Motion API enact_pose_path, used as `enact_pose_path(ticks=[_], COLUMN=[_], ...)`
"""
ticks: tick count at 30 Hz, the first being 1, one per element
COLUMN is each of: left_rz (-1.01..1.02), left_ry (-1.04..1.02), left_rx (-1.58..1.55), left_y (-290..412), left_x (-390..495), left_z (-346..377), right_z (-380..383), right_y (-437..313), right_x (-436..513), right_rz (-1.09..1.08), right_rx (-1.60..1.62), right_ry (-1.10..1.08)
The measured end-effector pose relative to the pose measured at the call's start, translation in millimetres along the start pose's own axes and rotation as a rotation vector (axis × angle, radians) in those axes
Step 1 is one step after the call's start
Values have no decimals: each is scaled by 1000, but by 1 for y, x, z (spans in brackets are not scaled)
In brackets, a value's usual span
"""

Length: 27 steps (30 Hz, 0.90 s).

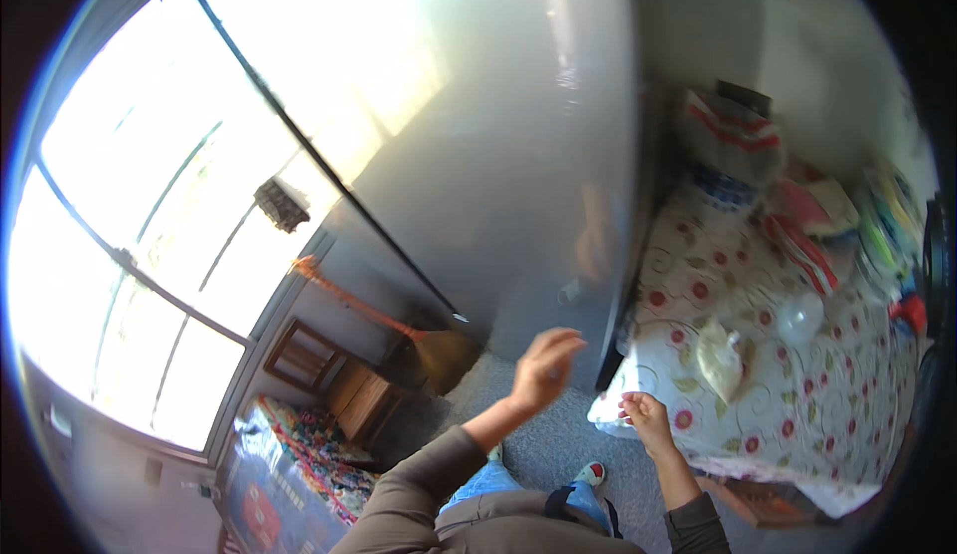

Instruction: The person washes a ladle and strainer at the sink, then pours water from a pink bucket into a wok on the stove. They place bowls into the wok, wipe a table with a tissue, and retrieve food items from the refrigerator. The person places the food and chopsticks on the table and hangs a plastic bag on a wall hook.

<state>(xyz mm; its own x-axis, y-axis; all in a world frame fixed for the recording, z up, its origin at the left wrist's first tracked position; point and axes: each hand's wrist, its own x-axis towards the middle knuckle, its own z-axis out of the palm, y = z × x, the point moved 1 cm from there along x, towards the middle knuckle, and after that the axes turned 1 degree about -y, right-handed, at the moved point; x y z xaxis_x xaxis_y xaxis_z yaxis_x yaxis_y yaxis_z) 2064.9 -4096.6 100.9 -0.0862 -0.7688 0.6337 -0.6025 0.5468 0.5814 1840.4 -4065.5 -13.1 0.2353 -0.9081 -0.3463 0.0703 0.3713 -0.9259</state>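
Observation:
My left hand [549, 371] is raised in front of a tall, glossy grey panel [516, 202], likely a refrigerator. Its fingers are bent and blurred, and I see nothing held in them. To the right, my right hand [647, 421] is near the corner of a table with a floral tablecloth [792, 412]. Its thumb and fingertips come close together; whether anything thin is between them is unclear. Beyond this hand, a tied plastic bag with pale contents [720, 363] lies on the cloth beside a translucent round object [799, 318].
A large printed sack [733, 146] and red-and-white packaging [800, 251] stand at the table's back. To the left are a broom [441, 359], a wooden chair [359, 401] and a bright window [149, 240]. A patterned cloth [314, 457] lies nearby. Grey floor [542, 434] shows around my feet.

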Motion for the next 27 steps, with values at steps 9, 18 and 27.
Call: enact_pose_path(ticks=[9, 18, 27], left_rz=[-723, -574, -561], left_ry=[557, 166, 151], left_rx=[-104, -557, -468], left_y=[-210, -281, -309], left_x=[37, 84, 67], left_z=[-220, -245, -261], right_z=[207, 351, 432], right_y=[-74, -67, -73], right_x=[68, 125, 112], right_rz=[-236, -249, -205], right_rx=[-410, -428, -415], right_ry=[-509, -345, -192])
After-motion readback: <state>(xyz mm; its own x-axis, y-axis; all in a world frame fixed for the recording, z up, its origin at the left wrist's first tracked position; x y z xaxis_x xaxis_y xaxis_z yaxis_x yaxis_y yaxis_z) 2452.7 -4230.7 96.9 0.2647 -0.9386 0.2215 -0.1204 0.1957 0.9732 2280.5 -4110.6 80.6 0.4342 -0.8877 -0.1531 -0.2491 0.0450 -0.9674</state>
